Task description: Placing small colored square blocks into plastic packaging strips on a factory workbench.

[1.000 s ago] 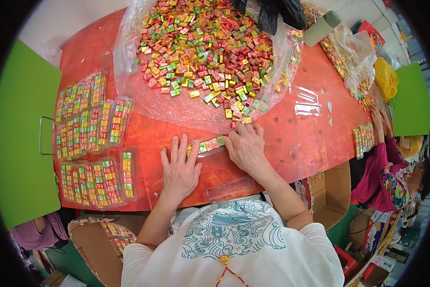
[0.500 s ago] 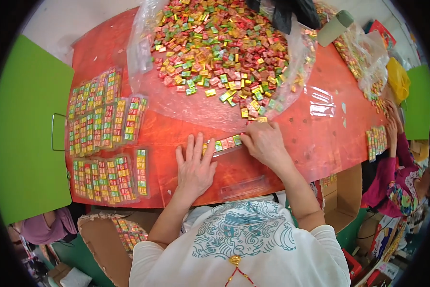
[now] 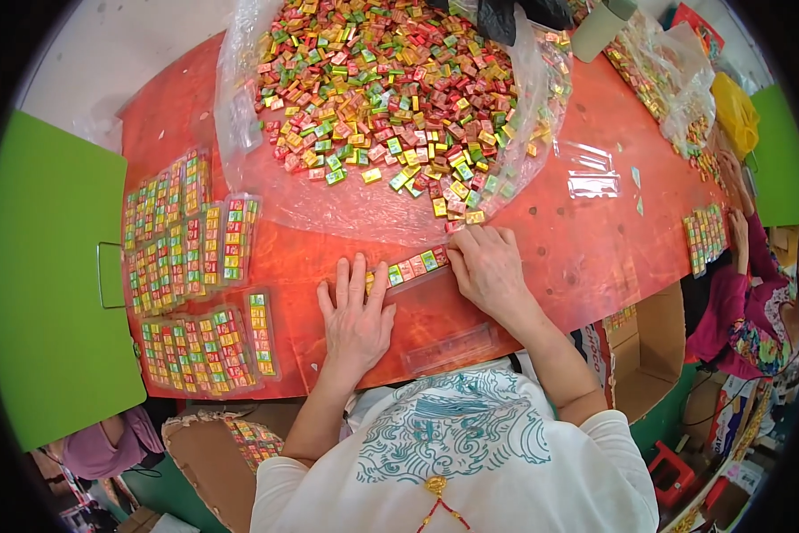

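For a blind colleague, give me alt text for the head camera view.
Seen from above, a person's left hand and right hand press a short row of wrapped candies on a red table. Beyond lies a heap of loose candies on clear plastic; filled packs sit left.

Red table (image 3: 195, 107) w/ green boards (image 3: 48, 284) at both sides, pale floor (image 3: 124, 44) beyond, cardboard boxes (image 3: 648, 355) below

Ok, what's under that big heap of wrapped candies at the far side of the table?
The candy heap lies on a clear plastic sheet spread over the red table. Beneath the heap itself the candies cover everything.
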`<state>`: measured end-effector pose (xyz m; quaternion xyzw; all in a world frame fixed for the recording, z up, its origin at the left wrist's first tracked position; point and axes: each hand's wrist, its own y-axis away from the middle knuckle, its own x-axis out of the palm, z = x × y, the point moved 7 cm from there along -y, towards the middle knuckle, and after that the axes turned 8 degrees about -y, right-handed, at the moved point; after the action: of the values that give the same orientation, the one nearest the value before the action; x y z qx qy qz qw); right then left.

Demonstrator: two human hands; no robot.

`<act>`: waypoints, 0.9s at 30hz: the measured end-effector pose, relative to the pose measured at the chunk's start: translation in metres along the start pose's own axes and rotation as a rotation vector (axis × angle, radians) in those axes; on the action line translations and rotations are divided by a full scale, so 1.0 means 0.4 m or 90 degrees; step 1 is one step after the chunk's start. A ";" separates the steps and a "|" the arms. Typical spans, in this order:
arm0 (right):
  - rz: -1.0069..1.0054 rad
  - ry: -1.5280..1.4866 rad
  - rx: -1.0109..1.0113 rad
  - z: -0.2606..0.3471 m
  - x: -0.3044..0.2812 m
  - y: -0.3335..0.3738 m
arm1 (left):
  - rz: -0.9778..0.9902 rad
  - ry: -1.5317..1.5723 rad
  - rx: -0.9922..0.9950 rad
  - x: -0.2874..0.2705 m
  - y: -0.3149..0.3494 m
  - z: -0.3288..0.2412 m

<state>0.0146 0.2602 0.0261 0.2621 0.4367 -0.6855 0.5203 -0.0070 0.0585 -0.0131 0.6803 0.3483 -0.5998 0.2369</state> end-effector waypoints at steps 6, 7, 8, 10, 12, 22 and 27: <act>0.019 0.000 -0.045 0.011 0.025 0.022 | 0.008 -0.005 -0.001 -0.007 0.000 -0.006; 0.027 -0.019 -0.035 0.007 0.025 0.021 | 0.005 -0.013 -0.002 -0.010 0.001 -0.003; 0.029 -0.020 -0.037 0.003 0.015 0.019 | 0.005 -0.012 -0.005 -0.010 -0.002 0.002; -0.001 -0.075 -0.007 -0.009 -0.018 0.008 | -0.048 0.208 -0.038 -0.023 -0.002 0.040; -0.012 -0.088 -0.015 -0.019 -0.046 0.006 | -0.106 0.304 -0.075 -0.018 0.004 0.075; 0.022 -0.082 -0.010 -0.006 -0.064 0.101 | -0.110 -0.041 0.053 -0.022 -0.023 -0.053; 0.051 -0.087 -0.001 -0.022 -0.044 0.130 | -0.141 -0.039 0.051 -0.019 -0.025 -0.068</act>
<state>0.0682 0.2725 0.0193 0.2317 0.3898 -0.6800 0.5762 0.0027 0.0836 -0.0003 0.6281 0.3894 -0.6562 0.1523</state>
